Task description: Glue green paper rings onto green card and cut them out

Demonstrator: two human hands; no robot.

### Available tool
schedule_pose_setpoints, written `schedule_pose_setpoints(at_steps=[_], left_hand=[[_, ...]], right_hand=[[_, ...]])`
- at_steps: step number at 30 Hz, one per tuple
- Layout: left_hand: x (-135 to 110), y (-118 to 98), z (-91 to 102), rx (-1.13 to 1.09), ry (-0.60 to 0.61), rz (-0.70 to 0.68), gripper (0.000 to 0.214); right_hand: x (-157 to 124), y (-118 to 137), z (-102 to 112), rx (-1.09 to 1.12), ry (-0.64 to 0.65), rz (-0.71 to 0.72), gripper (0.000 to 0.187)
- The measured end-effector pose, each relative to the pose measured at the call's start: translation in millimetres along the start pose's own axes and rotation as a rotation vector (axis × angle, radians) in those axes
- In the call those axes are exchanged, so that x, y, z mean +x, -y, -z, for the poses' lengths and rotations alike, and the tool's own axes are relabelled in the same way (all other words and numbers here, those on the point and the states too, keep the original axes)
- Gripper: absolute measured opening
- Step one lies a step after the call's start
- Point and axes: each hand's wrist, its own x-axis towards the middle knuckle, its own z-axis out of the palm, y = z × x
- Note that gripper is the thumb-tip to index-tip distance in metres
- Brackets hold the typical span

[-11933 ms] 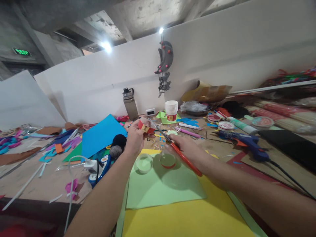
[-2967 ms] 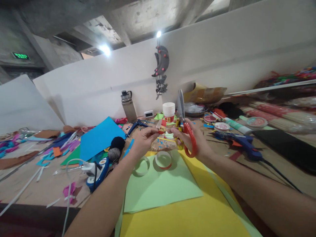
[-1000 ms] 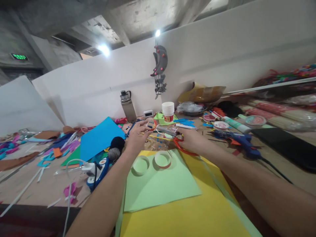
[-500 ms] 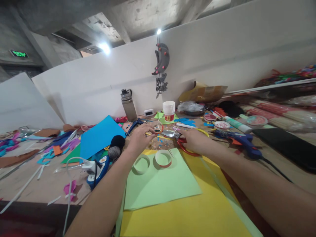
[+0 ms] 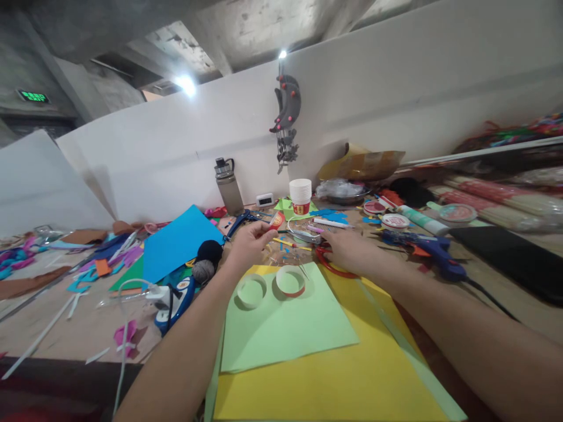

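Observation:
My left hand (image 5: 250, 243) pinches a small red paper-cup piece (image 5: 277, 221) with a gold emblem and a pale strip curling from it. To its right, my right hand (image 5: 345, 245) is closed at a pair of scissors (image 5: 336, 268) with red handles, the metal blades pointing left toward the left hand. Part of the handles lies hidden under the fingers. Below the hands, two cut paper rings, a plain pale one (image 5: 240, 292) and a red-edged one (image 5: 295, 294), stand on light green paper (image 5: 290, 340).
Yellow sheets (image 5: 352, 381) lie under the green paper. Behind are a stack of paper cups (image 5: 301, 193) and a water bottle (image 5: 229, 190). A glue gun (image 5: 440, 258) and a black phone-like slab (image 5: 505, 258) lie right; blue card (image 5: 176, 246) and a power strip (image 5: 180, 299) lie left.
The curved paper in my left hand has turned, so its red face with the emblem now shows. The yellow part of the scissors' handle by my right hand has gone out of sight.

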Motion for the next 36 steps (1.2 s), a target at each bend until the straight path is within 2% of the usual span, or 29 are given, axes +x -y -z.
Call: schedule_pose_setpoints(at_steps=[4,10,14,17,20,22,25,28,33,36], left_hand=[[1,0,1.4,-0.216,0.036,0.071,0.034],[0,0,-0.6,-0.464,0.01,0.119,0.039],[-1,-4,-1.1,-0.556,-0.005,0.163,0.039],[-1,-5,-0.5,-0.61,0.004,0.211,0.04],[-2,-8,-0.7,-0.639,0.021,0.271,0.042],[-4,-11,-2.3,-0.643,0.061,0.298,0.042],[-7,-18,-7.1,-0.64,0.15,0.311,0.04],[-11,-23,-12.6,-0.638,0.204,0.317,0.039],[-14,-27,-16.0,-0.586,0.244,0.313,0.041],[-13,-26,-15.3,-0.546,0.215,0.289,0.04]], right_hand=[[-1,1,0,-0.024,-0.009,-0.002,0.059],[-2,3,0,-0.025,-0.041,0.006,0.06],[-2,2,1,-0.031,-0.063,-0.02,0.049],[-3,4,4,0.044,-0.229,-0.012,0.045],[-6,12,10,0.367,-0.476,0.129,0.053],[-11,19,13,0.589,-0.532,0.245,0.061],[-18,29,17,0.728,-0.518,0.384,0.07],[-25,37,19,0.692,-0.547,0.463,0.071],[-27,40,19,0.748,-0.517,0.427,0.052],[-25,39,19,0.76,-0.508,0.398,0.048]])
